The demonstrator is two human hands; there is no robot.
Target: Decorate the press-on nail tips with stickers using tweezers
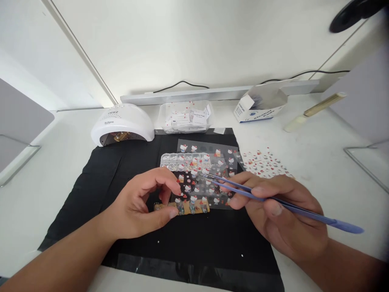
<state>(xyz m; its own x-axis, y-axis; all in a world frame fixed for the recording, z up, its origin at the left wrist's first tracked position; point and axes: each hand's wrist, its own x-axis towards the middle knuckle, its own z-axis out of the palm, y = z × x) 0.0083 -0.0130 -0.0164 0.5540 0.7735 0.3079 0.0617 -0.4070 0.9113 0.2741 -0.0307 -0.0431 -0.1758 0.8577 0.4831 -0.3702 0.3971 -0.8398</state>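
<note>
My right hand (285, 211) grips a pair of blue-purple tweezers (258, 196) between thumb and fingers. Their slim tips point left, over a clear sheet of cartoon-cat stickers (212, 190); whether they pinch a sticker is too small to tell. Across the left end of a yellowish strip carrying several decorated nail tips (192, 207), my left hand (142, 202) has its thumb at the near edge and curled fingers at the far edge. Its index finger is raised apart. Beneath the upper part of the sheet lies a clear compartment case of small gems (173, 157).
A white nail lamp (123, 121) stands back left, with something gold inside. Behind the black mat (100, 182) are a clear tray of packets (185, 117) and an alcohol-pad box (258, 107). Right of it are a gold-handled brush (316, 111) and another sticker sheet (264, 162).
</note>
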